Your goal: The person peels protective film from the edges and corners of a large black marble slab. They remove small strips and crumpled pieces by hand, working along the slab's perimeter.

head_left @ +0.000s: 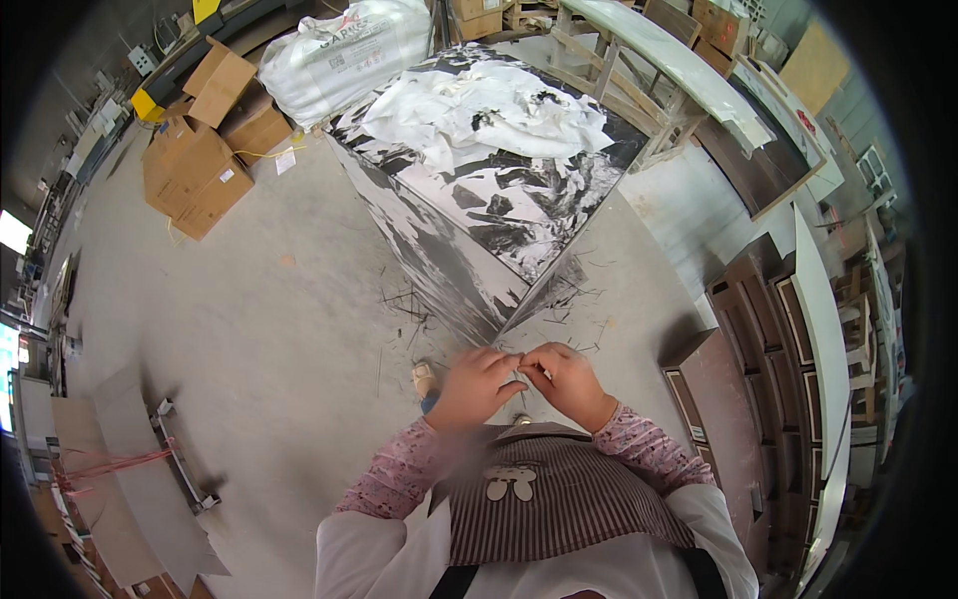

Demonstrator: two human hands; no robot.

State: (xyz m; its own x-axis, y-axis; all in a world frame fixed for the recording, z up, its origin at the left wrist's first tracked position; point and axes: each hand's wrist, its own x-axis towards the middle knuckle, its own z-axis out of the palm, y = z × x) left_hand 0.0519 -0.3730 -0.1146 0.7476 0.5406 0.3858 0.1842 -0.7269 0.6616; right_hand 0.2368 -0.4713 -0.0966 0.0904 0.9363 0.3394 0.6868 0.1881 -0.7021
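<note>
1. Head view, clock face centred on its middle: your left hand (471, 387) is at six o'clock, its thumb spread away from its fingers, the index fingertip reaching to your other hand.
2. Your right hand (573, 383) is at five o'clock, fingers curled, with thumb and index tips close together; you cannot tell from here whether they pinch anything small.
3. The black-and-white patched stand (544, 222), box-shaped, is nearest your hands, at twelve o'clock; its near corner points toward you, just beyond your fingertips.
4. Crumpled white sheeting (479, 112) lies heaped on its top, toward the far side.
5. Dark scraps (404, 301) litter the floor around the stand's near corner.
6. At eleven o'clock a bulging white sack (349, 62) stands beside the stand; brown cartons (200, 185) sit at ten.
7. Brown cabinet units (714, 419) stand at four o'clock, flat grey panels (150, 469) at eight.
8. You wear a striped apron (589, 499) and pink patterned sleeves (394, 471).
</note>
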